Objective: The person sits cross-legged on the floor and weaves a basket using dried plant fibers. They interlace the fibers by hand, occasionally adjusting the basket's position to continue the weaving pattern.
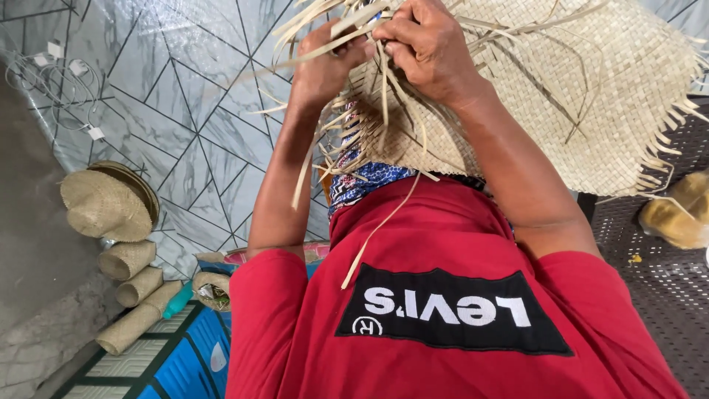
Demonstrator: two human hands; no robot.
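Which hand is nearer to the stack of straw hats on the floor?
Left. The left hand pinches loose strips of the woven mat on the straw hats' side; the right hand grips strips beside it, farther away.

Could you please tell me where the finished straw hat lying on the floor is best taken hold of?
Take the finished straw hat by its brim edge, coming from the open tiled side. It lies crown-up and the brim juts out flat and thin, offering an easy pinch grip.
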